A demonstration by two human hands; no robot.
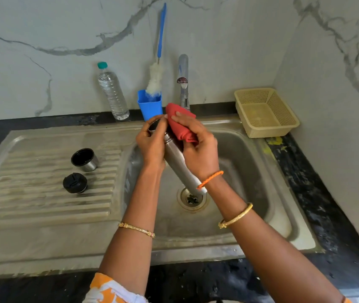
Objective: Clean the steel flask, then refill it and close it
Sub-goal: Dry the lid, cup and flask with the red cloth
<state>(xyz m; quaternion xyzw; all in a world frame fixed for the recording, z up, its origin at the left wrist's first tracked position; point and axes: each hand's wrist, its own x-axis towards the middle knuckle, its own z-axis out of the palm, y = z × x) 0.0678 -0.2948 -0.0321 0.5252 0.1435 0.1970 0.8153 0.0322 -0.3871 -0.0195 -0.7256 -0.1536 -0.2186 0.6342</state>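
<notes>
Over steel sink basin [246,149]: left hand [152,143] grips tilted cylindrical steel flask [177,162] near its open mouth, right hand [198,149] clutches red cloth [180,125] against it.

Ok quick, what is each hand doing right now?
Left hand: grips the neck of the tilted, open steel flask over the sink.
Right hand: holds a crumpled red cloth against the flask.

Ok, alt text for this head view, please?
Over a steel sink, the left hand grips a tilted steel flask near its open mouth while the right hand presses a red cloth against it.
</notes>
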